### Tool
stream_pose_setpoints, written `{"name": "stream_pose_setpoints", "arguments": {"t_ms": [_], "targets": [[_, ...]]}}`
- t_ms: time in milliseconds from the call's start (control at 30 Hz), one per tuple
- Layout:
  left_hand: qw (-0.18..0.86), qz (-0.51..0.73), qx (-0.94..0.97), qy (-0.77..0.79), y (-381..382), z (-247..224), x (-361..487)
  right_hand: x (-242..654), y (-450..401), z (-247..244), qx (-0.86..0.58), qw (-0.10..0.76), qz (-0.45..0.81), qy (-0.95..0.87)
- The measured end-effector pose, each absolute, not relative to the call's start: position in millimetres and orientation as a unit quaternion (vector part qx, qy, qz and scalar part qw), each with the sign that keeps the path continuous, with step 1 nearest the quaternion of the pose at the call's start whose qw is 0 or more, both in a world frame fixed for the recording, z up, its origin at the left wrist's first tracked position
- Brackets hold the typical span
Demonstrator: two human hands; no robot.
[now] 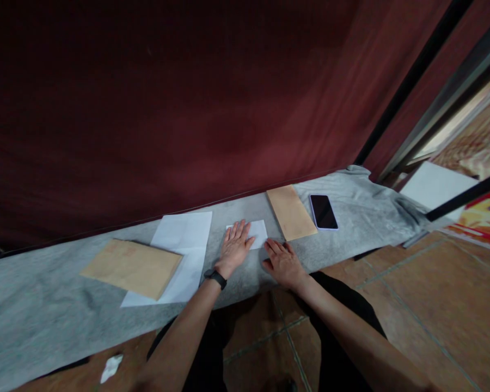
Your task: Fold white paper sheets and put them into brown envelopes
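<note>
A small white rectangle of paper (259, 231), perhaps folded, lies on the grey cloth in front of me. My left hand (236, 247) rests on it with the fingers spread flat. At the paper's near right corner is my right hand (283, 263), palm down with its fingers stretched out and holding nothing. A brown envelope (292, 213) lies just beyond it to the right. On the left, more brown envelopes (133, 265), seemingly stacked, partly cover white sheets of paper (188, 231).
Grey cloth (49, 305) covers the long narrow surface. A phone (324, 212) lies right of the single envelope. Dark red fabric (228, 109) hangs behind. Black poles (412, 81) and a white box-like object (436, 185) stand at right. Crumpled white tissue (111, 368) is on the tiled floor.
</note>
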State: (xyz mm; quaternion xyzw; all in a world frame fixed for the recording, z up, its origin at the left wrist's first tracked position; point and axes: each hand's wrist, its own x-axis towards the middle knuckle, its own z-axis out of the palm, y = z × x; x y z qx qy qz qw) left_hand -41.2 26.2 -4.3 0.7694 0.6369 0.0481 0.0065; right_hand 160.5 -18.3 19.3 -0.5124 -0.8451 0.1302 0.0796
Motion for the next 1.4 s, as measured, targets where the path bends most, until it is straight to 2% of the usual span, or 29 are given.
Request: {"name": "stream_pose_setpoints", "arguments": {"t_ms": [267,633,900,1400], "targets": [[0.003,0.026,0.731,0.682,7,-8,-62,162,-17,24,-0.511,0.077,0.139,-0.845],[-0.014,0.042,0.714,0.699,-4,-5,-60,143,-7,13,-0.465,0.167,0.097,-0.864],[-0.011,0.052,0.718,0.694,-8,-3,-63,134,-19,-16,-0.435,0.154,0.050,-0.886],[0.008,0.081,0.693,0.716,-20,-11,-82,164,-17,-20,-0.467,0.135,0.040,-0.873]]}}
